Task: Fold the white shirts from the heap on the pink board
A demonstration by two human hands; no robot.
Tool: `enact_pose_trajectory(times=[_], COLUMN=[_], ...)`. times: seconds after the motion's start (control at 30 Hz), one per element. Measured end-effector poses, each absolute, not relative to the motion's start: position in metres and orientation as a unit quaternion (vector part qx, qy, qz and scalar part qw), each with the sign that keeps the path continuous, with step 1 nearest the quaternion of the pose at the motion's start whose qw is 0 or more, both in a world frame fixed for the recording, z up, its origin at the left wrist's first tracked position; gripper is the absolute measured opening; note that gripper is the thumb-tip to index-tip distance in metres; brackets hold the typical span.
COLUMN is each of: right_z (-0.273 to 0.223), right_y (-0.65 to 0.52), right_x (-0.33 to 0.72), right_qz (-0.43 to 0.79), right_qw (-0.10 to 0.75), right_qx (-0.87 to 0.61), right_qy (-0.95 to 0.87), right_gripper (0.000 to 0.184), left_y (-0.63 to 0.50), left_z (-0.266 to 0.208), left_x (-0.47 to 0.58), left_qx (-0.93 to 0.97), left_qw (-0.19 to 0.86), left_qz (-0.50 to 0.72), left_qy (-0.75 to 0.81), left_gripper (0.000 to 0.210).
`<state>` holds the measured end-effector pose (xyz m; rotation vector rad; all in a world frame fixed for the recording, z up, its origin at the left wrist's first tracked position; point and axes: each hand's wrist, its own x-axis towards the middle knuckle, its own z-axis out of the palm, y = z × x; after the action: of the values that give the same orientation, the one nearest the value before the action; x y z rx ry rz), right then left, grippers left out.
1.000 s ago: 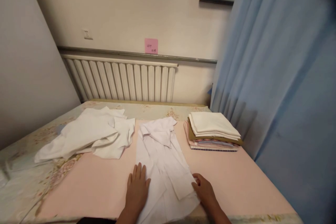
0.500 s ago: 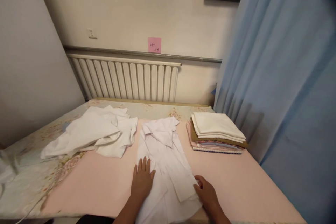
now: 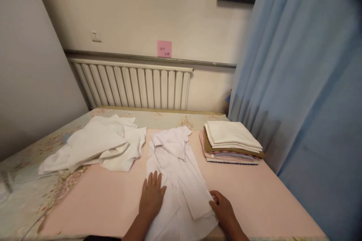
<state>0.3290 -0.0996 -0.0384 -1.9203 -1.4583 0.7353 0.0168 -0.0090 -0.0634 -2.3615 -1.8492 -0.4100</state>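
Observation:
A white shirt point(image 3: 175, 169) lies lengthwise in front of me on a pink cloth, its sides folded inward and its collar end pointing away. My left hand point(image 3: 152, 194) rests flat on the shirt's left edge, fingers stretched out and slightly spread. At the lower right edge of the shirt, my right hand point(image 3: 222, 207) has its fingers curled with the thumb against the fabric, pinching that edge. Some of the right fingertips are hidden. Wrinkles run along the shirt's middle.
Left of the shirt lies a crumpled white cloth pile point(image 3: 98, 143). A neat stack of folded fabrics point(image 3: 233, 139) sits at the right. The pink cloth point(image 3: 271, 199) covers a floral sheet point(image 3: 65, 192). A radiator point(image 3: 132, 86) stands behind; a blue curtain point(image 3: 283, 83) hangs right.
Both hands stay almost in place on the shirt. The whole view has shifted slightly; the shirt's folds look the same.

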Motion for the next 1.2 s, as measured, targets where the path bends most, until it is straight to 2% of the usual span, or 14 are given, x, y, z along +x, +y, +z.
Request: enact_pose_trajectory(times=[0.27, 0.5, 0.77, 0.9, 1.03, 1.2], right_z=[-0.036, -0.033, -0.029, -0.031, -0.035, -0.016], right_y=[-0.111, -0.113, -0.115, -0.129, -0.138, -0.083], right_x=[0.324, 0.322, 0.32, 0.313, 0.313, 0.319], right_qz=[0.273, 0.269, 0.262, 0.262, 0.287, 0.264], right_qw=[0.293, 0.287, 0.276, 0.284, 0.248, 0.223], right_qx=[-0.734, -0.735, -0.739, -0.732, -0.708, -0.733], right_qy=[-0.548, -0.552, -0.556, -0.561, -0.596, -0.586], right_gripper=[0.032, 0.031, 0.032, 0.035, 0.041, 0.032], left_y=[-0.02, -0.022, -0.027, -0.03, -0.022, 0.011], left_z=[-0.061, -0.046, -0.034, -0.032, -0.023, -0.006], left_x=[0.01, 0.004, 0.0, -0.005, -0.013, -0.021], left_qx=[-0.793, -0.675, -0.648, -0.657, -0.654, -0.644], left_qw=[0.028, -0.02, -0.161, -0.171, -0.164, -0.184], left_qz=[-0.17, -0.262, -0.216, -0.2, -0.189, -0.187], left_qy=[-0.585, -0.69, -0.712, -0.707, -0.714, -0.718], left_gripper=[0.051, 0.049, 0.05, 0.054, 0.053, 0.038])
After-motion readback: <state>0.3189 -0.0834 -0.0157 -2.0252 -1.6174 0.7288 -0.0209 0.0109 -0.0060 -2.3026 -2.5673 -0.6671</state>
